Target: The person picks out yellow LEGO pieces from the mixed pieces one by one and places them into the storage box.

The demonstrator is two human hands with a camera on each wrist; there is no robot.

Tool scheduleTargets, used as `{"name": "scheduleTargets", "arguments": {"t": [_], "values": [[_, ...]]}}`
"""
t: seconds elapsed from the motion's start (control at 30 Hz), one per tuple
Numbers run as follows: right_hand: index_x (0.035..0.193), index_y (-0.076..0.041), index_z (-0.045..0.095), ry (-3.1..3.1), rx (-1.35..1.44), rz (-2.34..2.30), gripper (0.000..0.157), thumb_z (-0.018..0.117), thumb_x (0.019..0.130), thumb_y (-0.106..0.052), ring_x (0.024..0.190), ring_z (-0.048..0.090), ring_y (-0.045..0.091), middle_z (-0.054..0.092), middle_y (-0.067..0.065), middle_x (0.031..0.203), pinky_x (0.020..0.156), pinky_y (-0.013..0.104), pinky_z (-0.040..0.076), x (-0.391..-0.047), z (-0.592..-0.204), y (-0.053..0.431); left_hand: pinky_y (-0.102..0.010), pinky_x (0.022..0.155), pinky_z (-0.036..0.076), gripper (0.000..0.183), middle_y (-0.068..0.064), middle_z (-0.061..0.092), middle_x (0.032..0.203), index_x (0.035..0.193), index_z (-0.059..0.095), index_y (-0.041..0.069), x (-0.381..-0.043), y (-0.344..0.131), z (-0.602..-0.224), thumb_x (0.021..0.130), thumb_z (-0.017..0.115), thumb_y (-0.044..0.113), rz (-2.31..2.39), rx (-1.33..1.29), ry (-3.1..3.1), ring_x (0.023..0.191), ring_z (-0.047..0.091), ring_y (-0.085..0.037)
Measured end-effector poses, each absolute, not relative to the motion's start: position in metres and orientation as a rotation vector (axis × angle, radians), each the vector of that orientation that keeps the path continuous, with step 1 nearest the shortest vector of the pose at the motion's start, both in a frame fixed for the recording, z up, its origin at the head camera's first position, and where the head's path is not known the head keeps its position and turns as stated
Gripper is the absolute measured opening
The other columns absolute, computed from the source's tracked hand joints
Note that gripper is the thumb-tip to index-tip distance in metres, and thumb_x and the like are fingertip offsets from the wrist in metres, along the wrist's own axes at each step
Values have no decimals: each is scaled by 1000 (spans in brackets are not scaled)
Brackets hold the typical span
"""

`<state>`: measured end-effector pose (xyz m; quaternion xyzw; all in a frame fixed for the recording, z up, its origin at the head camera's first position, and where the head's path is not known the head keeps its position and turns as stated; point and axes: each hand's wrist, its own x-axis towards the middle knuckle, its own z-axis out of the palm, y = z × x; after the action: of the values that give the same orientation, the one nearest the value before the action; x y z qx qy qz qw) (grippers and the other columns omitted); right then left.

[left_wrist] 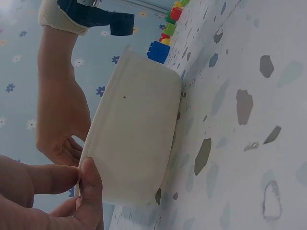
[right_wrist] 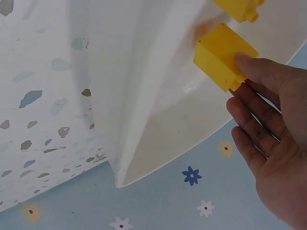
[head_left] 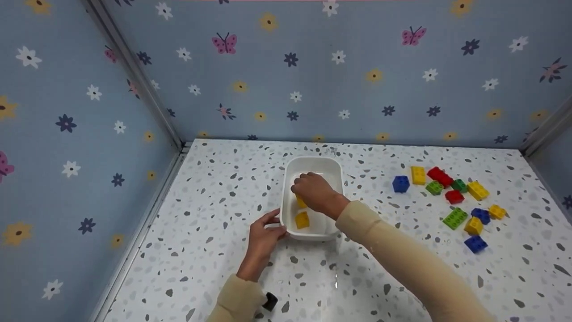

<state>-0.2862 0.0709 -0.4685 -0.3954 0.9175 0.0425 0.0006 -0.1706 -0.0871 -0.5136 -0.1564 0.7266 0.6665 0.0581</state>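
Observation:
A white plastic tub (head_left: 313,235) stands in the middle of the speckled table. My left hand (head_left: 262,233) pinches its near left rim; in the left wrist view the thumb (left_wrist: 90,187) lies on the outer wall. Over the tub, my right hand (head_left: 315,192) holds a yellow toy brick (right_wrist: 223,55) between thumb and fingers, inside the walls. Another yellow brick (head_left: 302,220) lies on the tub floor near the front, and the right wrist view also shows a second yellow brick (right_wrist: 237,7) beside the held one.
On the right of the table lie several loose bricks: a blue brick (head_left: 401,184) closest to the tub, a red brick (head_left: 440,177), a green brick (head_left: 455,218) and more yellow ones (head_left: 477,190). A flowered wall panel (head_left: 313,89) rises behind the table, another (head_left: 80,156) at left.

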Motion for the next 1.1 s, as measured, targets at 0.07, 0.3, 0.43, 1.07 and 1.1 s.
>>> {"name": "scheduleTargets", "arguments": {"t": [0.07, 0.3, 0.43, 1.07, 1.1], "values": [[117, -7, 79, 2872, -1225, 123, 21, 72, 98, -2, 99, 68, 29, 76, 11, 108, 101, 41, 59, -287, -469, 70, -30, 89, 64, 54, -19, 60, 124, 147, 60, 1, -170, -87, -513, 95, 66, -5, 2011, -468, 2215, 91, 68, -21], [114, -8, 79, 2872, -1223, 122, 19, 73, 98, -2, 97, 68, 29, 75, 11, 105, 97, 41, 60, -287, -472, 70, -30, 88, 65, 54, -21, 61, 124, 147, 59, -2, -168, -88, -513, 94, 66, -6, 2050, -417, 2205, 89, 70, -20], [113, -8, 79, 2872, -1229, 128, 19, 73, 97, -2, 97, 68, 30, 75, 11, 105, 96, 41, 59, -287, -473, 70, -31, 88, 64, 55, -21, 61, 125, 148, 58, -2, -168, -89, -512, 94, 67, -5, 2051, -415, 2203, 90, 70, -19], [120, -7, 78, 2879, -1150, 32, 26, 78, 94, -5, 103, 69, 30, 76, 12, 112, 104, 43, 57, -286, -467, 86, -32, 86, 65, 55, -22, 62, 124, 146, 60, -3, -170, -88, -512, 92, 67, -8, 2072, -451, 2182, 88, 68, -20], [121, -6, 78, 2882, -1146, 20, 28, 79, 93, -5, 104, 69, 30, 76, 12, 113, 105, 43, 57, -287, -465, 88, -32, 86, 65, 55, -23, 62, 124, 146, 60, -3, -170, -88, -512, 91, 67, -8, 2075, -453, 2178, 88, 68, -20]]}}
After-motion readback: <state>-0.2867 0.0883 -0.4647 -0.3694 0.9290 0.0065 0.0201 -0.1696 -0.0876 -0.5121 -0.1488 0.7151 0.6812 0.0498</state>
